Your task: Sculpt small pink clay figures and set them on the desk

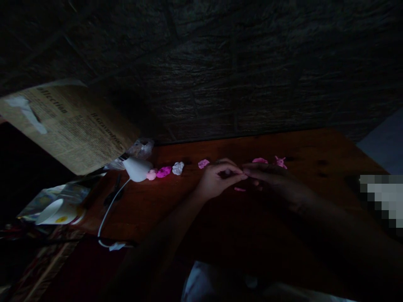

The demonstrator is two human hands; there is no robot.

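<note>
Over the brown wooden table point(315, 184), my left hand point(217, 178) and my right hand point(267, 174) meet at the fingertips. Both are pinched around something too small and dark to make out. Just below the fingertips lies a thin pink strip point(239, 189). A light pink lump point(203, 164) rests beyond my left hand. Behind my right hand are a flat pink piece point(260, 160) and a pink piece with thin points point(280, 162). Further left, a white lump point(178, 168), a magenta lump point(164, 171) and a pale pink lump point(151, 174) sit in a row.
A white cone-shaped object point(137, 169) with a white cable point(103, 222) stands left of the lumps, by clear plastic point(141, 149). Printed brown paper point(72, 121) rises at the left above a tipped paper cup point(55, 213). A dark wall point(201, 75) borders the table's far edge.
</note>
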